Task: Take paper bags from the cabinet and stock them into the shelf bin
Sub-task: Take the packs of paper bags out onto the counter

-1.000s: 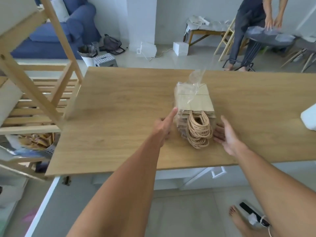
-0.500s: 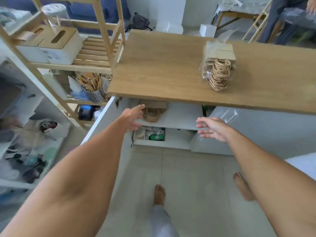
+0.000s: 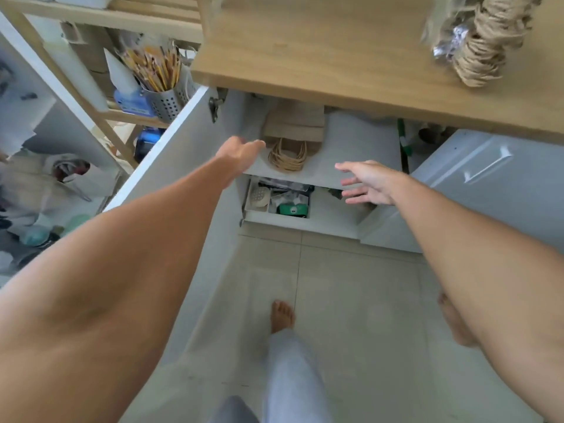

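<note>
A stack of brown paper bags (image 3: 294, 125) with twine handles lies on the upper shelf (image 3: 360, 148) of the open white cabinet under the wooden tabletop (image 3: 320, 56). My left hand (image 3: 241, 151) reaches in just left of that stack, fingers straight, holding nothing. My right hand (image 3: 369, 183) hovers at the shelf's front edge to the right of the bags, fingers spread. A plastic-wrapped bundle of paper bags (image 3: 479, 41) lies on the tabletop at the top right, partly cut off by the frame.
The cabinet's left door (image 3: 183, 141) and right door (image 3: 476, 184) stand open. A box of small items (image 3: 279, 198) sits on the lower shelf. A wooden rack (image 3: 100, 87) with a metal utensil holder (image 3: 166, 97) stands to the left. My bare feet are on the tiled floor.
My view has dropped from the tabletop to the open cabinet. Both hands left the wrapped bundle on the table and moved down and in toward the bags on the cabinet shelf.
</note>
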Demonstrator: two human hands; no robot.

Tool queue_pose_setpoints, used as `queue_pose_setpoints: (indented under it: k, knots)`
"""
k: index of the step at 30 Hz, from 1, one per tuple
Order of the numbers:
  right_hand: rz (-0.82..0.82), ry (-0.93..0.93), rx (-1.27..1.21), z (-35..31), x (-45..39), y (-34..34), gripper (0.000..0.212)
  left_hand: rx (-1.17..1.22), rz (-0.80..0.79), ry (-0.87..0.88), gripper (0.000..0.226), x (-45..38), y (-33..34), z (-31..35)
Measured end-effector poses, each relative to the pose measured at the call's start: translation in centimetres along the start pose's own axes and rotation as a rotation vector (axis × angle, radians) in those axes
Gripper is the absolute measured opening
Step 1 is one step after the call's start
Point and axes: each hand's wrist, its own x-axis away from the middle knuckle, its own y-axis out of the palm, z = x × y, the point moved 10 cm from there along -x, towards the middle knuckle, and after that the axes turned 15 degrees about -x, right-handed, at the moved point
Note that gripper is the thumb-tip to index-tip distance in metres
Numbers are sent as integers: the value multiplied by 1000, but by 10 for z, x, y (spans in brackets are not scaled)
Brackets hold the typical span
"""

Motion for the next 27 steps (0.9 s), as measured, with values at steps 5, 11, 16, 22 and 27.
queue_pose_setpoints:
  k: [5,11,16,22,27]
  knots:
    - [0,-15,-41,0,-114,11,69,-64,10,32,73,-107,9,1]
    - [57,-32,-216,-6,-230,13,78,-88,7,-14,71,-217,35,-1]
    - [25,6,-417,-22,-285,15,73,74,-81,-84,77,-269,62,2]
    - [-50,149,-447,-14,-282,25,38,165,-234,-189,46,-261,76,-12]
    - [-75,195,-515,17,-240,24,23,291,-434,-283,46,-210,101,-35]
